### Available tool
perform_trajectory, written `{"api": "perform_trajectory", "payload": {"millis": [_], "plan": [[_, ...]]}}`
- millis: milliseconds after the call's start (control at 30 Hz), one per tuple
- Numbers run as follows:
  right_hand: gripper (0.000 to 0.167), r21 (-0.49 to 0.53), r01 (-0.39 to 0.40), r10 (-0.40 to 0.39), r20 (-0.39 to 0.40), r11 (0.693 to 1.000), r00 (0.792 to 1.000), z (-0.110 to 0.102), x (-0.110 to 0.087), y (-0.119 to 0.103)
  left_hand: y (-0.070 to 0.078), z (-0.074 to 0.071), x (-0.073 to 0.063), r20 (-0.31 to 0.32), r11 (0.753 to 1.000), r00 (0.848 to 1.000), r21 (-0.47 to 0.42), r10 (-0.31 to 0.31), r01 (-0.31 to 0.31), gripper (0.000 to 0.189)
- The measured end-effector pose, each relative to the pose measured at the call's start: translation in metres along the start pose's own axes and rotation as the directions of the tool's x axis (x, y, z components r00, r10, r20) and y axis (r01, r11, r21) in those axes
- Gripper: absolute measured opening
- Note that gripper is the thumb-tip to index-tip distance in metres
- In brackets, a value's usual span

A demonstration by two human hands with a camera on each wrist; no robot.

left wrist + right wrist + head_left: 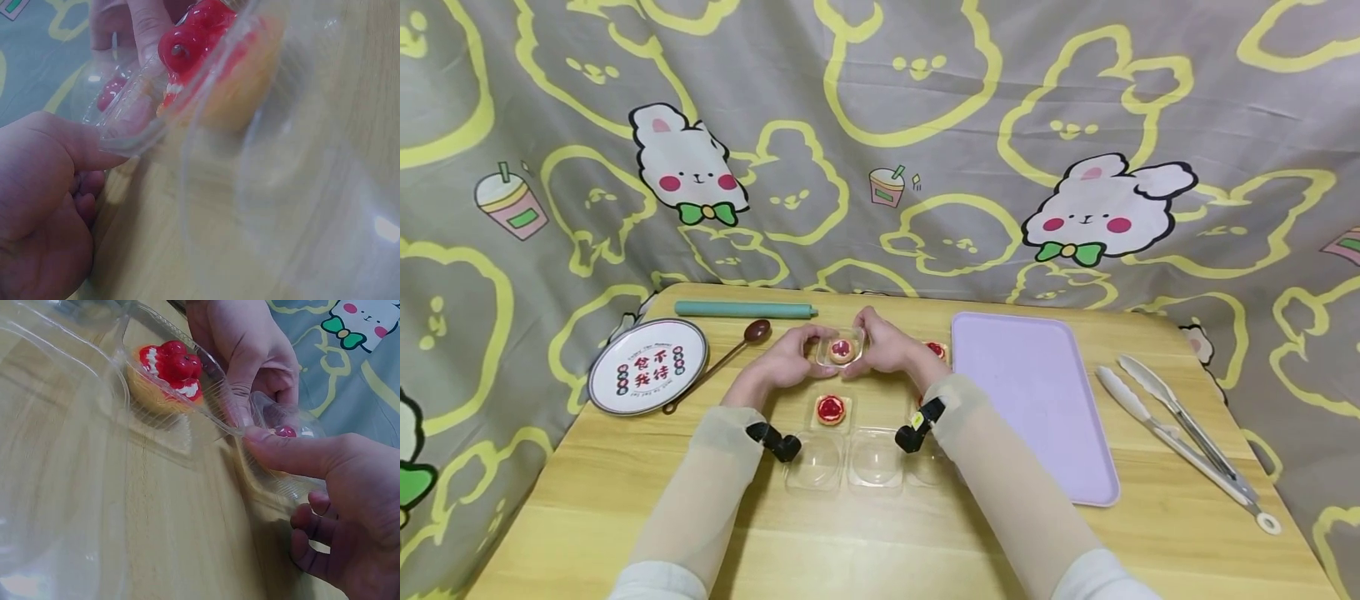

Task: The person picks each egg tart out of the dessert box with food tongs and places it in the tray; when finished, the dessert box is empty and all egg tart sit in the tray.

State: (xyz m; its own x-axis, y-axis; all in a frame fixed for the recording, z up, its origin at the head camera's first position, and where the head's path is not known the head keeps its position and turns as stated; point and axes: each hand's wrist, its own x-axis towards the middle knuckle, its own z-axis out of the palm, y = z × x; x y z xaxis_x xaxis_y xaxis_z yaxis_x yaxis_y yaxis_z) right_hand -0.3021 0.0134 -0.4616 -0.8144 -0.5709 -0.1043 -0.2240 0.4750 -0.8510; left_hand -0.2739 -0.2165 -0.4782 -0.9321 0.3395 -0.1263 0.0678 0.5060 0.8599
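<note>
Both hands hold a small clear plastic box (pixel 824 360) at its sides, near the table's back. A cherry-topped tart (pixel 842 350) lies inside it. My left hand (pixel 788 360) grips the box's left side, and my right hand (pixel 886 343) grips the right. In the right wrist view, the right thumb (pixel 294 452) presses on the box edge beside the left hand (pixel 262 344). Closer to me, a second cherry tart (pixel 831 410) sits in an open clear box whose lid (pixel 816 462) lies toward me. The right arm partly hides other tarts.
Right of the hands lies a lilac tray (pixel 1030 400), with metal tongs (pixel 1187 442) beyond it. A plate (pixel 647 367), a brown spoon (pixel 757 331) and a green rod (pixel 741 310) are on the left. Another clear lid (pixel 877 458) lies between the forearms.
</note>
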Motion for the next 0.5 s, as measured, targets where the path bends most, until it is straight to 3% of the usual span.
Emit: {"api": "perform_trajectory", "payload": {"millis": [300, 500], "plan": [[0.075, 0.014, 0.018, -0.019, 0.064, 1.000, 0.998, -0.0028, 0.0039, -0.0009, 0.0006, -0.0020, -0.0007, -0.004, 1.000, 1.000, 0.016, 0.003, -0.003, 0.068], [0.080, -0.115, 0.050, -0.051, -0.009, 0.992, 0.999, -0.0016, 0.0062, 0.0042, -0.0009, -0.0014, 0.0004, -0.005, 1.000, 1.000, 0.029, 0.010, -0.010, 0.067]]}}
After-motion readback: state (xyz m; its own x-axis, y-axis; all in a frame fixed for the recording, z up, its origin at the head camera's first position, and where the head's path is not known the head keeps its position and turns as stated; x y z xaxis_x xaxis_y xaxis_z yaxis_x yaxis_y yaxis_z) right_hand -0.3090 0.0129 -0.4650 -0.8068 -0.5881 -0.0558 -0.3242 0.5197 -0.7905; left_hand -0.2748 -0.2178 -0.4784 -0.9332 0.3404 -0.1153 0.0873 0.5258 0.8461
